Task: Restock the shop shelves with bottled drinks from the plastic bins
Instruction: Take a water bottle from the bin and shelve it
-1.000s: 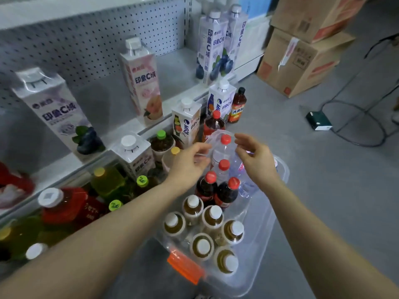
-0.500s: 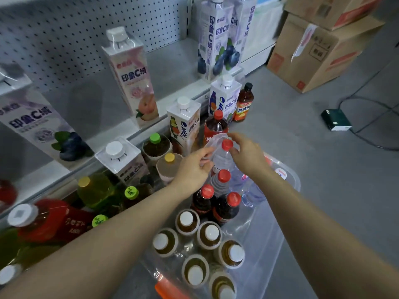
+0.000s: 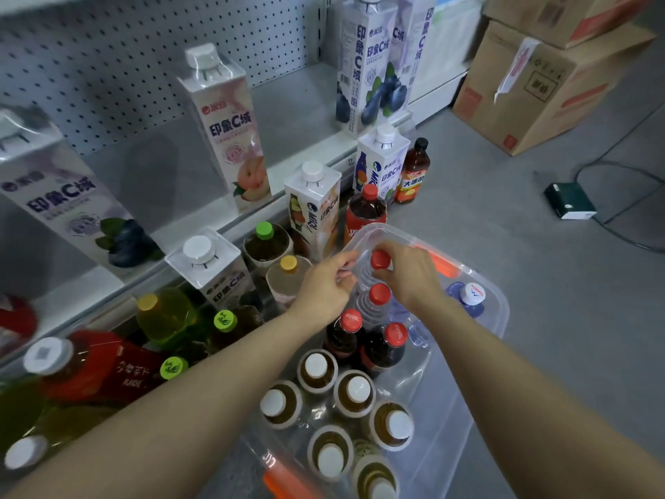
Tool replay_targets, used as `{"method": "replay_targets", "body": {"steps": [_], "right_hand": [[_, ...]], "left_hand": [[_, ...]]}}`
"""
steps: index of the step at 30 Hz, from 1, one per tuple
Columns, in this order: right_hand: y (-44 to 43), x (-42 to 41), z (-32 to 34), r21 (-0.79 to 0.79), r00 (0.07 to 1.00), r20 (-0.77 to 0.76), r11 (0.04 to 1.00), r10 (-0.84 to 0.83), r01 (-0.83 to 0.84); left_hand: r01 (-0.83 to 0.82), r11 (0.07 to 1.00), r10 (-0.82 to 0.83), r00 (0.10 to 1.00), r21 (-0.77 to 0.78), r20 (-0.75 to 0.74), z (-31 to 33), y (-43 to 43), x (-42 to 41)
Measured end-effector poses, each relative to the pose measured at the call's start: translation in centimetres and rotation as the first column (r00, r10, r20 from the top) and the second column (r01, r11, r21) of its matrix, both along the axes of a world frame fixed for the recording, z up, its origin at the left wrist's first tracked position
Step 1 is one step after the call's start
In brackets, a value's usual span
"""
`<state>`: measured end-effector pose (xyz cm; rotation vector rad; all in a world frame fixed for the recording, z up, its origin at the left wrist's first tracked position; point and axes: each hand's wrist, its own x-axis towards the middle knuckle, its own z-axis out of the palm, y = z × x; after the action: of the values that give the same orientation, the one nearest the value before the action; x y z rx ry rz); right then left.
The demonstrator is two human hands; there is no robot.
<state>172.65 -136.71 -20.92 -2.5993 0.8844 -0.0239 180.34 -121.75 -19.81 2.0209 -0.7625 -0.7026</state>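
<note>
- Grey shelf with a pegboard back runs from 9 to 1 o'clock. Tall juice cartons stand on it: a peach carton at 11, blueberry cartons at 12.
- Stacked cardboard boxes sit on the floor at 2 o'clock.
- Clear plastic bin is on the floor at 6 o'clock, just beside the shelf's bottom tier, which is packed with green-, yellow- and white-capped bottles.
- Six white-capped tea bottles stand upright in the bin's near end.
- Two dark cola bottles with red caps stand mid-bin.
- Red-capped clear bottle stands upright at the bin's 12 o'clock end, with a second like it right behind.
- Right hand has its fingers curled round that bottle's cap, gripping it from the 3 o'clock side.
- Left hand is at the bottle's 9 o'clock side by the bin rim, fingers bent. Can't tell whether it grips anything.
- Small green box lies on the floor at 3 o'clock, with cables near it.
</note>
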Motion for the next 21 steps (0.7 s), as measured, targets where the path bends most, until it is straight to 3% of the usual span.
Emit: {"method": "replay_targets", "body": {"steps": [8,14,18,21], "right_hand": [[1.0,-0.3,5.7,0.08,0.974,0.228,0.996,0.01,-0.029],[4.9,0.8,12.8,0.222,0.843,0.531,0.974,-0.086,-0.041],[7.7,1.9,16.2,0.29,0.762,0.63,0.955,-0.148,-0.055],[10.6,3.1,17.7,0.392,0.723,0.656,0.916,-0.216,-0.082]], "left_hand": [[0.004,0.999,-0.005,1.0,-0.038,-0.025,2.3,1.5,0.0],[-0.026,0.985,0.013,0.997,-0.172,-0.072,5.3,3.5,0.1],[-0.02,0.959,-0.01,0.994,-0.281,-0.107,7.7,6.8,0.4],[-0.027,0.961,0.005,0.997,-0.275,-0.08,8.8,10.3,1.0]]}}
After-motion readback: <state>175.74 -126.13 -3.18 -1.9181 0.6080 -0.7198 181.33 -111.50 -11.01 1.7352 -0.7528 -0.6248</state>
